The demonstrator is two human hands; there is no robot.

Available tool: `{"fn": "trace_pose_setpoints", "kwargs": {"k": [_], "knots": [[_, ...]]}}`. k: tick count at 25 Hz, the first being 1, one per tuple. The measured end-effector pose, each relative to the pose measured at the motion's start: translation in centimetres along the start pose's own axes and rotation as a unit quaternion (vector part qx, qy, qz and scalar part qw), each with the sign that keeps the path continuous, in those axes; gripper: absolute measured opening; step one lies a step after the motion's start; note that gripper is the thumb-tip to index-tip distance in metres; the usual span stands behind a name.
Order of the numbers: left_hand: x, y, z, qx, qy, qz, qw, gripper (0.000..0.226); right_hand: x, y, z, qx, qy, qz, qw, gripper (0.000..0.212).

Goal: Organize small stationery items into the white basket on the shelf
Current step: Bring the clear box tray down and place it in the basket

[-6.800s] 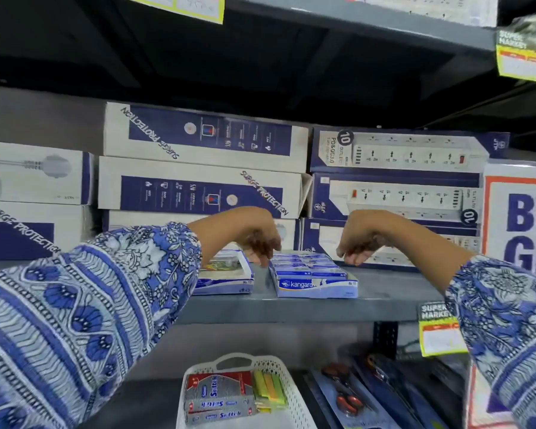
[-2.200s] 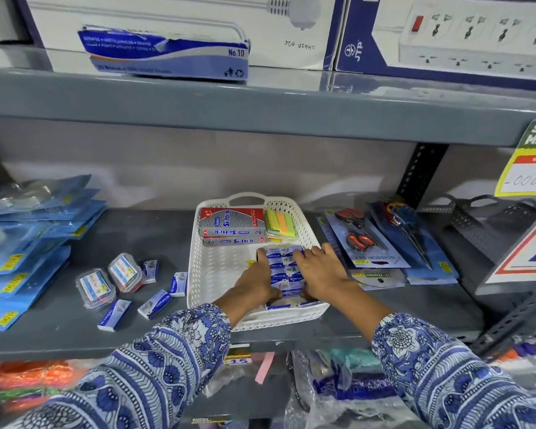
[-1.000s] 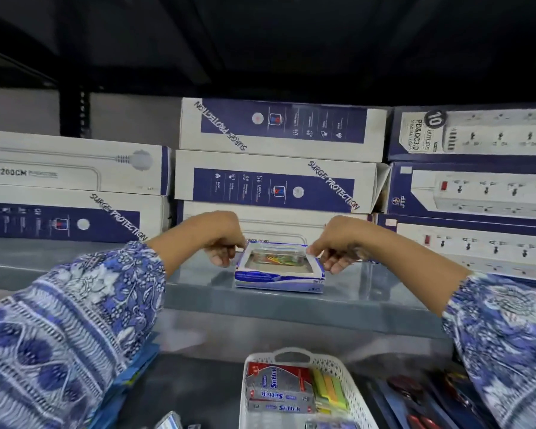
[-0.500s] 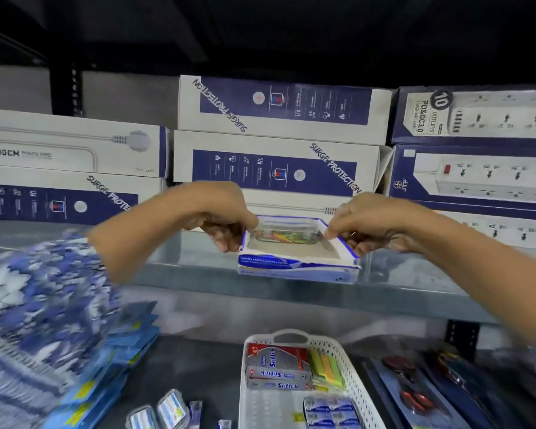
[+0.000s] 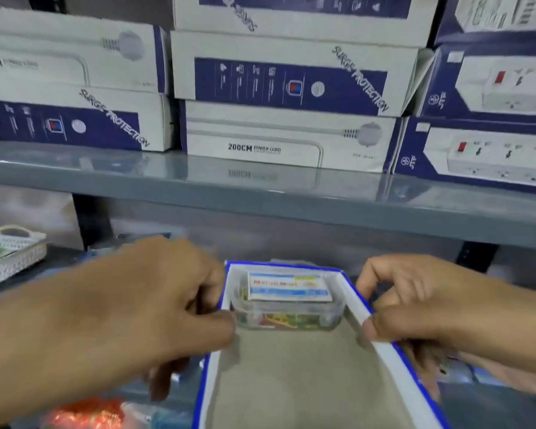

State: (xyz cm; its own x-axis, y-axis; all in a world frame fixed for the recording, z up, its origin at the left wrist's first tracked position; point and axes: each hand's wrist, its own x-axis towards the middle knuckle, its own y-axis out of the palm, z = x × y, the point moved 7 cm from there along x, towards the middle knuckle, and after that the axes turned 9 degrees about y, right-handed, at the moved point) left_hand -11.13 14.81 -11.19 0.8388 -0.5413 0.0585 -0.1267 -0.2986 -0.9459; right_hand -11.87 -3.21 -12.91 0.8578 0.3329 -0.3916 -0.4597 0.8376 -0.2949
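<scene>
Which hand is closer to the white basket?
The left hand. The white basket sits at the far left edge, beyond that hand. The right hand grips the opposite side of the open box, farther from the basket.

Left hand (image 5: 155,308) and right hand (image 5: 421,308) level, palms down; fingers (image 5: 381,328) curled in a pinch, forearms bare
</scene>
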Motion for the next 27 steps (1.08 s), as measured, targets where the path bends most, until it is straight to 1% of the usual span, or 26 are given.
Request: {"fn": "trace_pose_setpoints", "kwargs": {"k": [3, 6, 7, 8, 10, 12, 14, 15, 17, 19, 23, 27], "knots": [[4.0, 5.1, 2.5, -0.014, -0.03, 0.032, 0.999, 0.031, 3.9, -1.5, -4.5, -0.025, 0.044, -0.057, 0.997, 0.019], [10.4, 10.3, 5.7, 0.02, -0.06, 0.029, 0.998, 0.03, 9.9, -5.0, -8.6, -0.083, 0.066, -0.156, 0.982, 0.017], [12.4, 12.0, 6.6, 0.036, -0.071, 0.025, 0.996, 0.023, 12.0, -6.1, -9.8, -0.112, 0.071, -0.189, 0.973, 0.017], [14.1, 13.7, 7.7, 0.064, -0.088, 0.019, 0.994, 0.022, 14.0, -7.0, -11.0, -0.138, 0.078, -0.216, 0.964, 0.018], [16.5, 17.1, 9.6, 0.13, -0.125, 0.037, 0.983, 0.045, 17.4, -8.0, -13.2, -0.179, 0.096, -0.254, 0.946, 0.02], [17.7, 19.6, 10.9, 0.14, -0.142, 0.017, 0.98, 0.052, 20.0, -8.0, -14.8, -0.205, 0.1, -0.274, 0.934, 0.023], [18.2, 21.3, 11.9, 0.124, -0.155, -0.008, 0.98, 0.051, 21.6, -7.5, -15.9, -0.241, 0.095, -0.293, 0.92, 0.029], [18.2, 21.9, 12.2, 0.113, -0.162, -0.015, 0.98, 0.05, 22.0, -7.4, -16.3, -0.252, 0.098, -0.304, 0.913, 0.025], [18.3, 22.7, 12.6, 0.106, -0.166, -0.028, 0.98, 0.05, 22.7, -7.4, -17.2, -0.248, 0.102, -0.318, 0.909, 0.005], [18.2, 23.3, 12.5, 0.108, -0.166, -0.03, 0.98, 0.05, 23.6, -7.2, -18.5, -0.251, 0.112, -0.318, 0.907, 0.016], [18.0, 24.4, 12.5, 0.121, -0.175, -0.023, 0.977, 0.048, 24.5, -6.2, -20.2, -0.289, 0.124, -0.326, 0.892, 0.016], [17.8, 24.1, 12.2, 0.125, -0.174, -0.018, 0.977, 0.05, 24.9, -5.5, -19.9, -0.322, 0.122, -0.337, 0.876, 0.017]]}}
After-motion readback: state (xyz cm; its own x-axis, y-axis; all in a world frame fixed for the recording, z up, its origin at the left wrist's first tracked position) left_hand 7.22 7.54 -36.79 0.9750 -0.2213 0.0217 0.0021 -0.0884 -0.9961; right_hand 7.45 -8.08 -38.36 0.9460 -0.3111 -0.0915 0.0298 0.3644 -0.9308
